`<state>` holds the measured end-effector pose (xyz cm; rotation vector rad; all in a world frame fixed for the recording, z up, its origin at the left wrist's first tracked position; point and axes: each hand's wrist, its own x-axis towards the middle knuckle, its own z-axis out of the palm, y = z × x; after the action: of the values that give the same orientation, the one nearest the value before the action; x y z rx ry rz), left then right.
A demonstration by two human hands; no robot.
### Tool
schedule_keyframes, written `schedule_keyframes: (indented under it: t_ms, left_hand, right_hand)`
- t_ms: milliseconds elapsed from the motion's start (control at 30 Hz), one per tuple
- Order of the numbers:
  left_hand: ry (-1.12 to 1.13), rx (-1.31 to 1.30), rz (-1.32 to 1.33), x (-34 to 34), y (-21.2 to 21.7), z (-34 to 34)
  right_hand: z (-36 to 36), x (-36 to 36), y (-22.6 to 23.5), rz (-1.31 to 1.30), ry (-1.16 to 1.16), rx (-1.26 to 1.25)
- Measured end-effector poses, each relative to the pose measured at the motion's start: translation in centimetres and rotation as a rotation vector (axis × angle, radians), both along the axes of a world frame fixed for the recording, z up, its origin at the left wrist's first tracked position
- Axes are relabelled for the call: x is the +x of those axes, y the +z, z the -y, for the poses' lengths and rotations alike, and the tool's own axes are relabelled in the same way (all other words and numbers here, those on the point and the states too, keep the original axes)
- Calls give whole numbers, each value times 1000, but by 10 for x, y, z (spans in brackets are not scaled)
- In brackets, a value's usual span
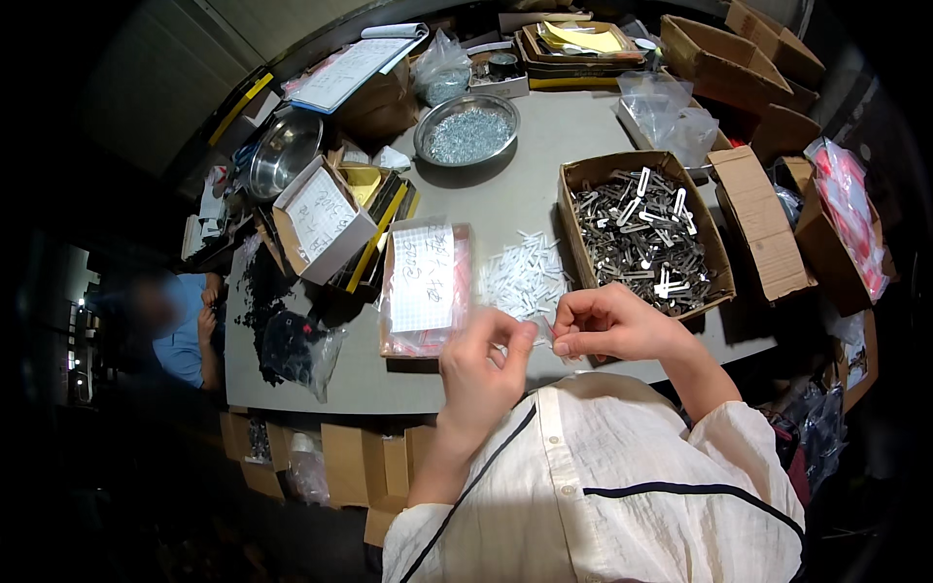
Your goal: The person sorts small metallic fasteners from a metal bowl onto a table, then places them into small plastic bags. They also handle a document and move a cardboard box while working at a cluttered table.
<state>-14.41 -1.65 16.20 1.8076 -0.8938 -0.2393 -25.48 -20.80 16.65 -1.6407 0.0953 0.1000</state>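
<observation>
In front of my chest a small clear plastic bag [545, 331] is stretched between my hands, close to the table's near edge. The fingers of my left hand [483, 361] are pinched at its left side. My right hand [614, 323] grips its right side between thumb and fingers. What the bag contains, if anything, I cannot make out. Just beyond lies a loose pile of white plastic wall plugs [526, 272]. Left of the pile is a shallow box of red-edged clear bags [463, 282] with a handwritten paper on top. A cardboard box [567, 189] of metal clips [632, 243] stands to the right.
Farther back sits a metal bowl [418, 154] of small screws. At the left are a white carton [335, 233], another metal bowl [285, 160] and a bag of black pieces [296, 350]. Cardboard boxes [724, 63] crowd the right side. A person [185, 325] in blue sits far left.
</observation>
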Motion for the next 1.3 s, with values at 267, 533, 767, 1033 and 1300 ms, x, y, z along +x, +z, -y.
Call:
schedule_keyframes:
  t_ms: [267,533,767,1033,1300]
  left_hand:
    - [-213,-7,-186,-5,-2,4]
    - [-268,-116,-547,-10,4,3]
    - [-341,-221,-667,-10,3,-2]
    - [-346,-282,-760,-14,10,-2]
    - [-365,-325,-748,-21,14,-3]
  right_hand:
    - [-9,-3,-11,52,-34,-67]
    - [-4,-9,-5,26,-75,264]
    - [-7,-6,-10,82,-113,484]
    - [-9,-7,-13,29,-109,602]
    - [-17,-11,-12,33,-83,756]
